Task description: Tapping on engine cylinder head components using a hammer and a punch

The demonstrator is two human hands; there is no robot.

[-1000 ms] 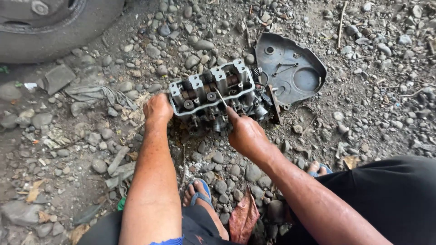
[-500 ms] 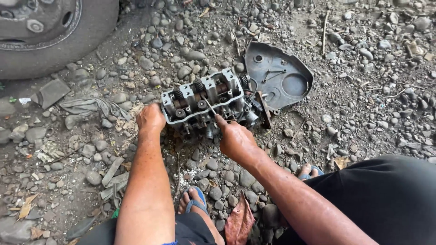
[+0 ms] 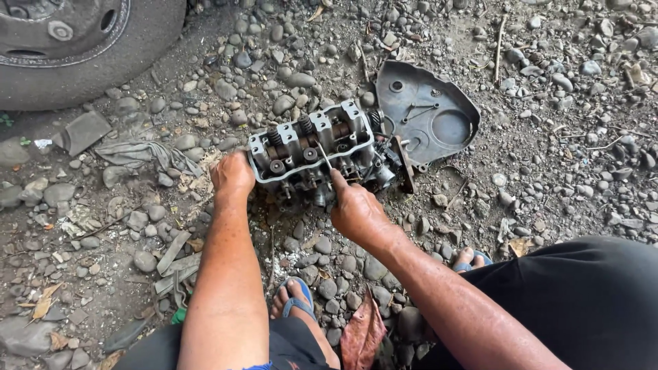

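Note:
A grimy metal engine cylinder head, with valve springs along its top, lies on stony ground. My left hand grips its left end and steadies it. My right hand holds a thin metal tool whose tip points into the top of the head near the middle. Both forearms reach out from the bottom of the view. A dark metal cover plate lies just to the right of the head, touching it.
A vehicle wheel and tyre fills the upper left corner. A dirty rag lies left of the head. Loose stones, twigs and dry leaves cover the ground. My sandalled foot rests between my arms, my dark trouser leg at right.
The view has shifted slightly, so the wheel shows more at upper left. My right hand keeps working the tool on the head's top; my left hand stays on its left end.

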